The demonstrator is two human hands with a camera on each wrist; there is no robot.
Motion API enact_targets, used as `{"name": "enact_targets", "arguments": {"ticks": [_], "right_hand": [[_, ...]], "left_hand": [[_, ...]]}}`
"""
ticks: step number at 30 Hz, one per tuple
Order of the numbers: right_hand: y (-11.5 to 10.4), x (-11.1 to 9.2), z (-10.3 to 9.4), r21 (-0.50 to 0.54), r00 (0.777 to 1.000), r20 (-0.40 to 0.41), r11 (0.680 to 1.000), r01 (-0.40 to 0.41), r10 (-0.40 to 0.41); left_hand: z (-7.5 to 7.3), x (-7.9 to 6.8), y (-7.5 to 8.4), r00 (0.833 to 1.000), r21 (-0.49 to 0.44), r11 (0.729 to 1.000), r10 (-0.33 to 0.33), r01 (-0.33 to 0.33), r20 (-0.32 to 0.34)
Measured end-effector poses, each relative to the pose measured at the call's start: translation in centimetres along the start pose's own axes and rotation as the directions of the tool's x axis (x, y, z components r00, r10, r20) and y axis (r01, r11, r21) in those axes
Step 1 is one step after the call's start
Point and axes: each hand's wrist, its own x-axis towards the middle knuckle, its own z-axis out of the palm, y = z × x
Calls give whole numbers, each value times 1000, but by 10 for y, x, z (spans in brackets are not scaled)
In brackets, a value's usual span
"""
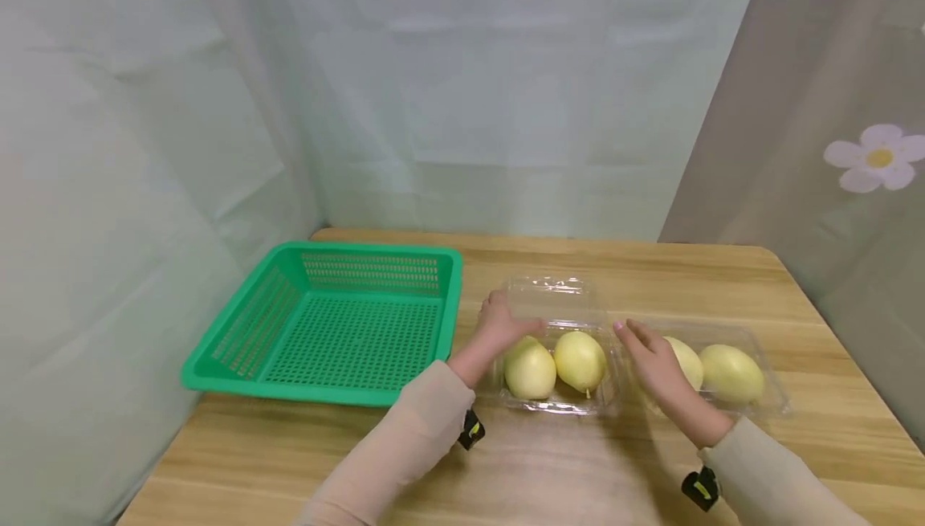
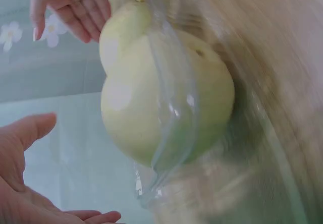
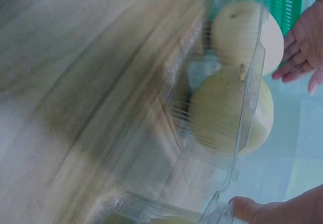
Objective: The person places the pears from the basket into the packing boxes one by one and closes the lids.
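A clear plastic clamshell box (image 1: 556,407) holds two pale yellow pears (image 1: 580,359), its lid (image 1: 549,301) folded back away from me. My left hand (image 1: 502,327) hovers at the box's left side, thumb and fingers spread apart over the rim. On the other side, my right hand (image 1: 654,364) is between this box and a second clear plastic box (image 1: 775,397), fingers extended. Two more pears (image 1: 731,373) lie in that second box, one partly behind the right hand. In the left wrist view, the left palm (image 2: 15,183) has nothing in it. The right thumb (image 3: 245,208) shows near the box's corner.
A green plastic basket (image 1: 318,391) with slotted walls stands at the left of the wooden table (image 1: 549,478), close to the nearer box. Pale curtains (image 1: 491,108) hang behind and beside the table. A black wrist camera (image 1: 471,430) sits under each sleeve cuff.
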Motion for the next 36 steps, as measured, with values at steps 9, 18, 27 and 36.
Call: {"name": "enact_targets", "arguments": {"ticks": [9,18,27,36], "right_hand": [[-1,13,1,68,997,34,995,-67,65],[-5,30,5,106,992,49,987,-123,119],[-2,40,13,161,991,37,978,-132,128],[2,52,10,204,987,78,966,-156,143]], "left_hand": [[6,9,1,984,-236,956,-172,176,39],[7,20,5,968,-328,912,-248,246,39],[4,24,0,958,-342,897,-286,281,37],[5,33,-2,950,-342,887,-306,310,65]]}}
